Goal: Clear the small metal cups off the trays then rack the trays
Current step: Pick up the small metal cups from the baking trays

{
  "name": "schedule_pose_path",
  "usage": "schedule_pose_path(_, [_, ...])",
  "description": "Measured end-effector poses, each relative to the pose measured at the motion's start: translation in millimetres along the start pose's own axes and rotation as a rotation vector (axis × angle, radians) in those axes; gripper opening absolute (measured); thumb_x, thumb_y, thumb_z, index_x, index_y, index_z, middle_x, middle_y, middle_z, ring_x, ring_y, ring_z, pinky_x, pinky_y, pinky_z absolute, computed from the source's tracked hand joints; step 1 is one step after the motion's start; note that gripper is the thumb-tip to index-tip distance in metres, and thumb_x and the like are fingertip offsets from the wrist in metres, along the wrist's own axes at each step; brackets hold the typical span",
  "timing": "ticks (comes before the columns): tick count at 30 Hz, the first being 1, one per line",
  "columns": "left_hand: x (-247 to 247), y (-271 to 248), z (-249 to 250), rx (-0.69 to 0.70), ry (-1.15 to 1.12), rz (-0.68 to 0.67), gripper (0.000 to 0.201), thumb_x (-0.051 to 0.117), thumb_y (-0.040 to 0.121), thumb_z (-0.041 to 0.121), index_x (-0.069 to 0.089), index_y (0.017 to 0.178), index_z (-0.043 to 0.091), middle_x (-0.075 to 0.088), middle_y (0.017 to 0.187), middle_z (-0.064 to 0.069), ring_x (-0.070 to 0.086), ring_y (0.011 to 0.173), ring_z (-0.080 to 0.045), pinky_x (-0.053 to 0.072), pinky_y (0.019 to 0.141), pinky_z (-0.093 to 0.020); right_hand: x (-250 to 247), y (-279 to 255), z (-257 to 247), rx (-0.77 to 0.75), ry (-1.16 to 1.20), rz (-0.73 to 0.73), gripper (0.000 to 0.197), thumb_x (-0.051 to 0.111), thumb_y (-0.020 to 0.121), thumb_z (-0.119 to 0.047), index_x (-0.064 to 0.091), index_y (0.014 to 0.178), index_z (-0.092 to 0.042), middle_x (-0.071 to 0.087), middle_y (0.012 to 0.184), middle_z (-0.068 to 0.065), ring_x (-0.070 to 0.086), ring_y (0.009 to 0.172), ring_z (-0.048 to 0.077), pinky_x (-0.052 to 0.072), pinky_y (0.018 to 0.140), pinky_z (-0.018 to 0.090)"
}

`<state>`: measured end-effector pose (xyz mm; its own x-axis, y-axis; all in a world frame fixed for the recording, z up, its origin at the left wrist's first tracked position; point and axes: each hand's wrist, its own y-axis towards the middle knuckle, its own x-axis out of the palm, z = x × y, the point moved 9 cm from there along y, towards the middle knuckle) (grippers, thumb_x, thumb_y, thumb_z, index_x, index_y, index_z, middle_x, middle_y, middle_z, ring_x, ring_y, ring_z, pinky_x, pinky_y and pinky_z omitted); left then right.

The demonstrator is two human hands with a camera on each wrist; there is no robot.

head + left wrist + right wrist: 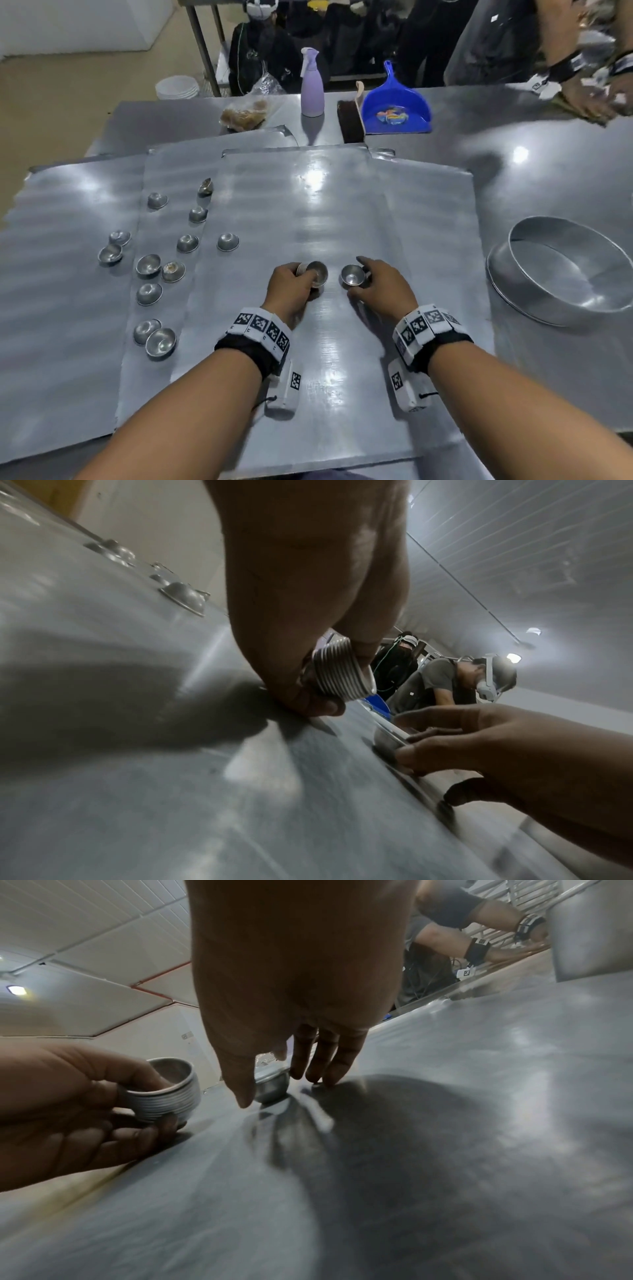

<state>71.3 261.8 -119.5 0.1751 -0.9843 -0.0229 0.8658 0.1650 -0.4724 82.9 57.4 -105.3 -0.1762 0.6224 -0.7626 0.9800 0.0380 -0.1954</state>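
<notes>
— Why are the cups held like that?
— Your left hand (291, 291) has its grip clamped on a nested stack of cups (315, 274). It tilts toward the single cup (352, 275) that your right hand (380, 287) pinches on the tray (342, 205), likely to nest it.
— What's unclear?
— The stack's count, and whether that cup has lifted. Loose cups (149, 294) lie at your left.

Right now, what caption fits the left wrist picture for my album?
Left hand grips a stack of metal cups; right hand pinches a lone cup on the tray.
</notes>
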Motion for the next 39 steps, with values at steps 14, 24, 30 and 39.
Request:
schedule_pose_path(14, [9.0, 27.1, 17.3, 0.003, 0.135, -0.044, 0.024, 0.074, 0.082, 0.010, 0.065, 0.104, 0.003, 0.072, 0.097, -0.022, 0.072, 0.060, -0.027, 0.056, 0.060, -0.035, 5.4, 4.4, 2.0, 0.007, -0.012, 0.051, 0.060, 0.073, 0.079, -0.044, 0.054, 0.132, -0.024, 0.061, 0.124, -0.003, 0.055, 0.115, 0.020, 0.049, 0.092, 0.038])
schedule_pose_path(24, [8.5, 32.4, 26.4, 0.034, 0.103, -0.055, 0.019, 0.071, 0.091, 0.021, 0.069, 0.096, 0.002, 0.074, 0.078, -0.023, 0.063, 0.054, -0.026, 0.059, 0.066, -0.042, 7.2, 0.7, 8.2, 0.043, 0.030, 0.073, 0.057, 0.074, 0.075, -0.045, 0.049, 0.123, -0.028, 0.066, 0.108, -0.001, 0.061, 0.098, 0.021, 0.049, 0.076, 0.034])
schedule_pose_path(30, [-54.8, 56.6, 64.4, 0.205, 0.571, 0.165, 0.043, 0.063, 0.091, 0.046, 0.065, 0.122, 0.017, 0.066, 0.121, -0.009, 0.071, 0.091, -0.027, 0.054, 0.088, -0.034, 12.5, -1.6, 4.2, 0.037, 0.030, 0.052, 0.056, 0.073, 0.075, -0.047, 0.047, 0.122, -0.029, 0.066, 0.105, 0.001, 0.060, 0.097, 0.023, 0.051, 0.078, 0.038])
schedule_pose_path(39, [-112.0, 84.7, 72.9, 0.199, 1.231, 0.190, 0.042, 0.048, 0.093, 0.012, 0.059, 0.133, 0.014, 0.047, 0.139, -0.018, 0.059, 0.111, -0.043, 0.049, 0.089, -0.041, 12.8, -7.7, -3.4, 0.041, 0.030, 0.048, 0.052, 0.072, 0.074, -0.046, 0.049, 0.118, -0.030, 0.065, 0.100, -0.003, 0.061, 0.087, 0.020, 0.049, 0.073, 0.035])
